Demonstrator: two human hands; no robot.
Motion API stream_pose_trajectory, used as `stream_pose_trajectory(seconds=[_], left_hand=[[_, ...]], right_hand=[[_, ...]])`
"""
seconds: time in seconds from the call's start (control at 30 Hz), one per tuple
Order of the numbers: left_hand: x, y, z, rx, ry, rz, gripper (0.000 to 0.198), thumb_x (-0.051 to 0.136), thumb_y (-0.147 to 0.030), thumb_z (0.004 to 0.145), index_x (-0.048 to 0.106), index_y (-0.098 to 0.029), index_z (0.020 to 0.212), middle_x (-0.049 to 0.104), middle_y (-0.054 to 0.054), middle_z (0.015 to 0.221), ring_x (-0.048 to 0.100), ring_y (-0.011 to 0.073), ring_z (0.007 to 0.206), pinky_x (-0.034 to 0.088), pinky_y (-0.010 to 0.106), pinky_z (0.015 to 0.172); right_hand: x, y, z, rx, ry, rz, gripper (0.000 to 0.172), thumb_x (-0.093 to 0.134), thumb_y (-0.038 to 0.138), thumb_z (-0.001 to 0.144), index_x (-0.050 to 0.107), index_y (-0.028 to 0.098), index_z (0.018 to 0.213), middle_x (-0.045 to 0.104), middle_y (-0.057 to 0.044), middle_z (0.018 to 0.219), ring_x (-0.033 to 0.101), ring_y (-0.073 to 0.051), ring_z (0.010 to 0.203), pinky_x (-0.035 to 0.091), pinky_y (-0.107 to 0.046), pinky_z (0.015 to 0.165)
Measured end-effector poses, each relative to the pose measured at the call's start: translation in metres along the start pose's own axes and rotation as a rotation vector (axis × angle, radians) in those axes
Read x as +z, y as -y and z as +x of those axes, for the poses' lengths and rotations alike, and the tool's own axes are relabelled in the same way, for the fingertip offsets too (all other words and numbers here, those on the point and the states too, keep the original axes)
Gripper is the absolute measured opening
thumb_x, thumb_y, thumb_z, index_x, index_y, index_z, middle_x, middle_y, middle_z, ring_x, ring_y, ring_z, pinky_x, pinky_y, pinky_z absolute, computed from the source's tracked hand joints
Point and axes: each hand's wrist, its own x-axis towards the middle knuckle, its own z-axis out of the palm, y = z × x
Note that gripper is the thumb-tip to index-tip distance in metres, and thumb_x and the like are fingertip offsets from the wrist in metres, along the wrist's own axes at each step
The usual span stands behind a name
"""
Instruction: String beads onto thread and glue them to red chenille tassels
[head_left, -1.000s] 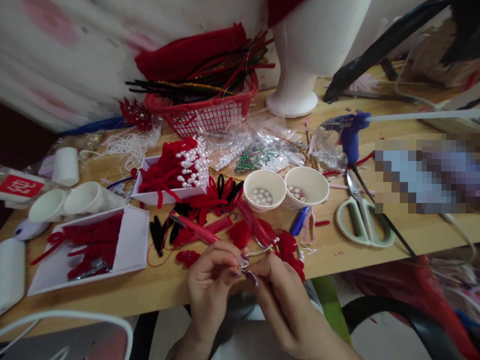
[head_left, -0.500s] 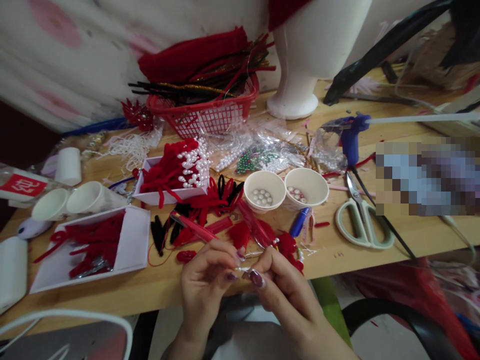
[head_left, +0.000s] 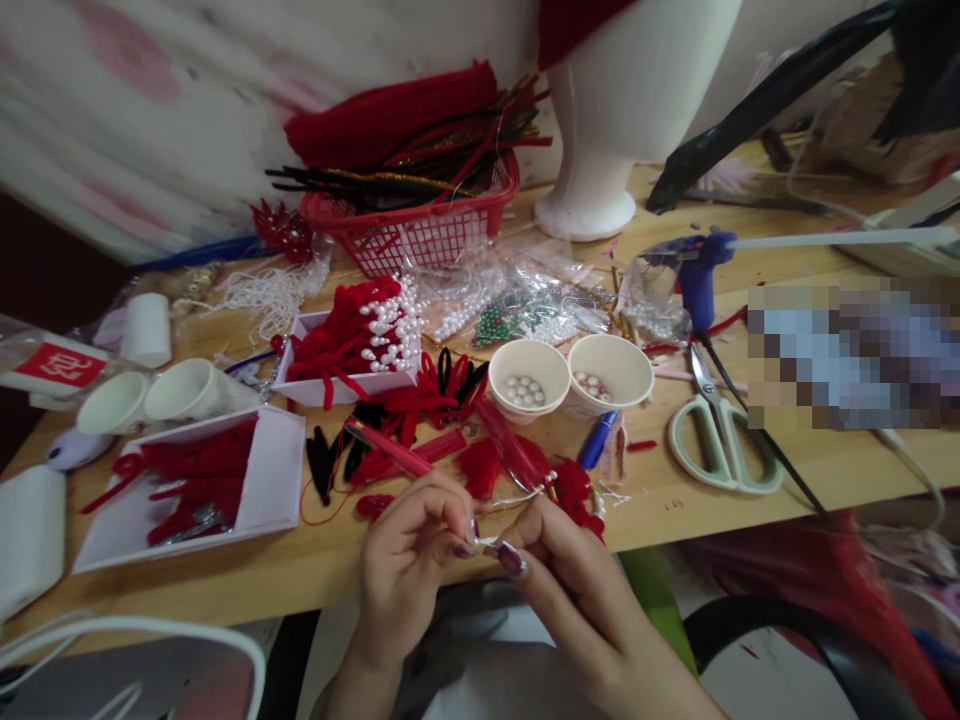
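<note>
My left hand [head_left: 416,545] and my right hand [head_left: 559,575] meet in front of the table's near edge, each with thumb and fingertips pinched. Between the fingertips runs a thin white strand [head_left: 486,543], held from both sides; its ends are hidden by my fingers. Just above the hands, a pale thread curves toward small pearls beside a red fuzzy flower [head_left: 576,492]. Close by lie red fuzzy petals [head_left: 480,468] and a red pen-like stick [head_left: 386,447].
Two paper cups [head_left: 529,372] hold beads. Scissors [head_left: 724,440] and a blue glue gun [head_left: 701,275] lie right. White boxes [head_left: 274,480] with red fuzzy pieces stand left. Behind are a red basket [head_left: 420,235] and a white mannequin stand [head_left: 589,205].
Both hands stay pinched together in nearly the same place, with the left fingertips slightly shifted. A pale thread now shows above them. The camera view has moved a little.
</note>
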Motion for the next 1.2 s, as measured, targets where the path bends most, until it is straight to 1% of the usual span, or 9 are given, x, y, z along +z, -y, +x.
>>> stream_pose_trajectory(seconds=[0.17, 0.33, 0.47, 0.57, 0.63, 0.73, 0.83, 0.97, 1.2], left_hand=[[0.001, 0.008, -0.005, -0.018, -0.009, -0.098, 0.033, 0.073, -0.044, 0.089, 0.064, -0.019, 0.069, 0.056, 0.003, 0.069, 0.052, 0.0149, 0.064, 0.050, 0.024, 0.058], [0.004, 0.010, -0.006, -0.044, -0.033, -0.170, 0.033, 0.075, -0.044, 0.086, 0.063, -0.019, 0.067, 0.055, 0.002, 0.069, 0.053, 0.0140, 0.064, 0.051, 0.023, 0.060], [0.000, 0.008, -0.003, -0.017, -0.131, -0.251, 0.034, 0.078, -0.044, 0.084, 0.063, -0.018, 0.066, 0.054, -0.001, 0.064, 0.055, 0.0124, 0.060, 0.057, 0.025, 0.064], [-0.004, 0.007, -0.003, 0.059, -0.192, -0.177, 0.026, 0.085, -0.039, 0.077, 0.069, -0.018, 0.073, 0.060, 0.000, 0.070, 0.060, 0.0143, 0.067, 0.059, 0.027, 0.068], [-0.005, 0.006, -0.005, 0.096, -0.179, -0.111, 0.023, 0.087, -0.036, 0.076, 0.072, -0.019, 0.077, 0.063, 0.002, 0.075, 0.062, 0.0146, 0.070, 0.059, 0.025, 0.068], [-0.003, 0.004, -0.005, 0.136, -0.126, -0.047, 0.020, 0.083, -0.033, 0.081, 0.071, -0.019, 0.075, 0.063, 0.001, 0.073, 0.062, 0.0138, 0.069, 0.057, 0.022, 0.065], [-0.003, -0.001, -0.003, 0.165, -0.070, 0.020, 0.021, 0.080, -0.033, 0.084, 0.070, -0.018, 0.073, 0.064, 0.001, 0.071, 0.063, 0.0139, 0.068, 0.056, 0.022, 0.064], [-0.007, -0.005, -0.001, 0.213, -0.026, 0.086, 0.016, 0.078, -0.030, 0.086, 0.071, -0.018, 0.078, 0.066, 0.002, 0.075, 0.063, 0.0149, 0.071, 0.057, 0.023, 0.065], [-0.013, -0.009, 0.001, 0.221, 0.042, 0.196, 0.020, 0.073, -0.032, 0.090, 0.068, -0.019, 0.076, 0.064, 0.001, 0.074, 0.061, 0.0142, 0.070, 0.052, 0.021, 0.064]], right_hand=[[0.000, 0.002, 0.000, -0.040, 0.018, -0.050, 0.017, 0.041, 0.025, 0.107, 0.047, 0.024, 0.091, 0.046, 0.004, 0.076, 0.039, -0.012, 0.063, 0.034, -0.023, 0.056], [0.001, 0.003, -0.001, -0.065, 0.032, -0.084, 0.016, 0.041, 0.022, 0.107, 0.047, 0.024, 0.092, 0.045, 0.004, 0.075, 0.039, -0.012, 0.062, 0.034, -0.023, 0.055], [0.001, 0.000, -0.004, -0.064, 0.011, -0.103, 0.018, 0.038, 0.022, 0.108, 0.046, 0.024, 0.092, 0.044, 0.004, 0.075, 0.039, -0.013, 0.063, 0.035, -0.023, 0.056], [0.001, 0.000, -0.005, -0.061, -0.004, -0.104, 0.018, 0.037, 0.022, 0.108, 0.047, 0.023, 0.093, 0.045, 0.003, 0.076, 0.040, -0.013, 0.064, 0.036, -0.024, 0.057], [0.001, 0.002, -0.005, -0.055, 0.004, -0.105, 0.018, 0.038, 0.023, 0.108, 0.046, 0.023, 0.093, 0.046, 0.003, 0.076, 0.040, -0.013, 0.065, 0.036, -0.024, 0.058], [0.002, 0.004, -0.004, -0.059, 0.030, -0.115, 0.017, 0.038, 0.021, 0.108, 0.045, 0.024, 0.093, 0.044, 0.005, 0.075, 0.038, -0.012, 0.063, 0.035, -0.023, 0.058], [0.001, 0.004, -0.003, -0.074, 0.041, -0.134, 0.016, 0.039, 0.020, 0.107, 0.045, 0.025, 0.093, 0.044, 0.006, 0.074, 0.037, -0.011, 0.062, 0.034, -0.022, 0.057], [0.000, 0.004, -0.002, -0.092, 0.045, -0.177, 0.015, 0.041, 0.016, 0.105, 0.044, 0.025, 0.094, 0.043, 0.007, 0.074, 0.038, -0.010, 0.062, 0.034, -0.021, 0.057], [-0.003, 0.006, 0.000, -0.147, 0.060, -0.232, 0.016, 0.043, 0.013, 0.103, 0.043, 0.026, 0.094, 0.043, 0.008, 0.074, 0.039, -0.010, 0.060, 0.035, -0.020, 0.057]])
